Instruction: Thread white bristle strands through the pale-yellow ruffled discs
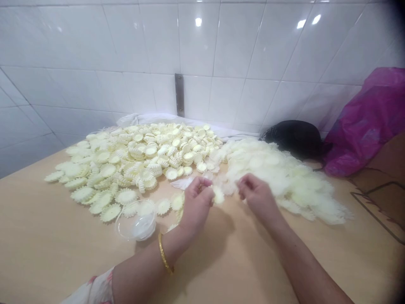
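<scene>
My left hand, with a gold bangle at the wrist, pinches a small pale-yellow scalloped disc between thumb and fingers. To its right, my right hand is closed with its fingertips together, slightly smeared by motion; whatever lies between them is too small to make out. A large heap of pale-yellow scalloped discs spreads behind and left of my left hand. Behind my right hand lies a second heap of thin, see-through whitish frilled pieces. A clear plastic bowl with something whitish inside sits left of my left wrist.
The wooden tabletop meets a white tiled wall with a metal bracket on it. White cloth or plastic lies behind the heaps. At the back right are a black object and a magenta plastic bag.
</scene>
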Demonstrator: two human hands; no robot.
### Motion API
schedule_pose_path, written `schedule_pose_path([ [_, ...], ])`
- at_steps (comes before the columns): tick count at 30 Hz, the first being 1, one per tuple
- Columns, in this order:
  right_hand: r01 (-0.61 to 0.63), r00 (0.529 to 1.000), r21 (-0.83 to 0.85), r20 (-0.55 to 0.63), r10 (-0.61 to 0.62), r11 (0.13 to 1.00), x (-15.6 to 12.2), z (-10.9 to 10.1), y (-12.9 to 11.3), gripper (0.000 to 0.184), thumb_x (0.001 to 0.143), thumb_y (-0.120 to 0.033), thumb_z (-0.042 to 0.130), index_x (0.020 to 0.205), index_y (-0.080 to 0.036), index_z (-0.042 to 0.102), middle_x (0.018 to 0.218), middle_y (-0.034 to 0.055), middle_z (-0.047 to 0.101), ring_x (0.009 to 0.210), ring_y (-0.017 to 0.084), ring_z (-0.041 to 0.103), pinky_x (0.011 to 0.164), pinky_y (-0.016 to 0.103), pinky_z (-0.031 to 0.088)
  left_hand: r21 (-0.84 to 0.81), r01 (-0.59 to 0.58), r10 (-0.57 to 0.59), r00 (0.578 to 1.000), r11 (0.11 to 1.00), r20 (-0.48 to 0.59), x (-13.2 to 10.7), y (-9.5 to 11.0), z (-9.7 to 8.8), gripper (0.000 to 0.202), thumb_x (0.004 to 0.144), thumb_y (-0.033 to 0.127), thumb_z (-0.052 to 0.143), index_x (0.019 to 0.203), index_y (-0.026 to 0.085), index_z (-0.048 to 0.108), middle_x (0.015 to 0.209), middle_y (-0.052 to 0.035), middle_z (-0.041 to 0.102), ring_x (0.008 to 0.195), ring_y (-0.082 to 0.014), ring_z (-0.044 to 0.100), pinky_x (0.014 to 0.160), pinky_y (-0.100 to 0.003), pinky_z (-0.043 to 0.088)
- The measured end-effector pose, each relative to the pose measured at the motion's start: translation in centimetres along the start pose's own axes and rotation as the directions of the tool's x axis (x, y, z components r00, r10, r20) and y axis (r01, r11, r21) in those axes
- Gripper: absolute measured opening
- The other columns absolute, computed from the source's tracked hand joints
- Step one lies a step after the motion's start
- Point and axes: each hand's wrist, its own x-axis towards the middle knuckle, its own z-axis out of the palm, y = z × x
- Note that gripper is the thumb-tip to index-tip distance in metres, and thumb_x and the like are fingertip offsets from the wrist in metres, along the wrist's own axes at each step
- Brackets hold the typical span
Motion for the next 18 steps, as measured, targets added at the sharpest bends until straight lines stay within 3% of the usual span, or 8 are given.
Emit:
schedule_pose_path([
  [3,-0.082,0.99,0.155,-0.103,0.099,0.984,0.8,-1.8,0.4,0.031,0.061,-0.04,0.071,0.056,-0.018,0.05,0.047,-0.0057,0.05,0.044,0.007,0.044,0.048,0.02,0.037,0.012,-0.015,0.015,1.0,1.0,-0.022,0.1,0.5,-0.4,0.014,0.063,0.013,0.051,0.074,0.02,0.047,0.044,0.0103,0.034,0.038,-0.0026,0.026,0.04,-0.016,0.022],
  [6,-0.2,0.98,0.318,0.061,0.19,0.927,1.0,-2.7,0.4,0.03,0.057,-0.04,0.075,0.058,-0.016,0.056,0.056,-0.0032,0.057,0.048,0.006,0.049,0.053,0.021,0.041,0.098,0.025,-0.027,1.0,0.995,0.016,-0.1,0.5,-0.2,0.015,0.063,0.014,0.052,0.076,0.019,0.049,0.043,0.0098,0.036,0.039,-0.0034,0.029,0.04,-0.016,0.023],
  [9,-0.298,0.948,0.373,0.221,0.228,0.878,0.7,-2.5,0.2,0.027,0.056,-0.036,0.077,0.061,-0.015,0.061,0.059,-0.0019,0.059,0.05,0.006,0.05,0.055,0.021,0.042,0.17,0.08,-0.097,0.991,0.982,0.093,-0.4,0.3,0.2,0.017,0.062,0.015,0.052,0.079,0.018,0.052,0.043,0.0092,0.036,0.039,-0.004,0.031,0.04,-0.017,0.024],
  [15,-0.356,0.902,0.365,0.376,0.213,0.86,0.0,-1.6,-0.2,0.022,0.058,-0.034,0.076,0.063,-0.015,0.067,0.061,0.0003,0.061,0.055,0.007,0.051,0.058,0.021,0.041,0.076,0.257,-0.267,0.943,0.963,0.199,-0.1,-0.4,0.1,0.038,0.061,0.015,0.052,0.099,0.019,0.053,0.042,0.0088,0.039,0.036,-0.0062,0.032,0.038,-0.019,0.024],
  [18,-0.376,0.878,0.34,0.428,0.214,0.862,-0.1,-1.3,-0.1,0.021,0.059,-0.033,0.076,0.063,-0.015,0.067,0.058,0.0,0.06,0.056,0.007,0.051,0.058,0.021,0.04,0.006,0.319,-0.313,0.926,0.948,0.213,0.2,-0.7,-0.1,0.036,0.06,0.014,0.053,0.096,0.019,0.053,0.041,0.0086,0.04,0.035,-0.0058,0.031,0.037,-0.019,0.022],
])
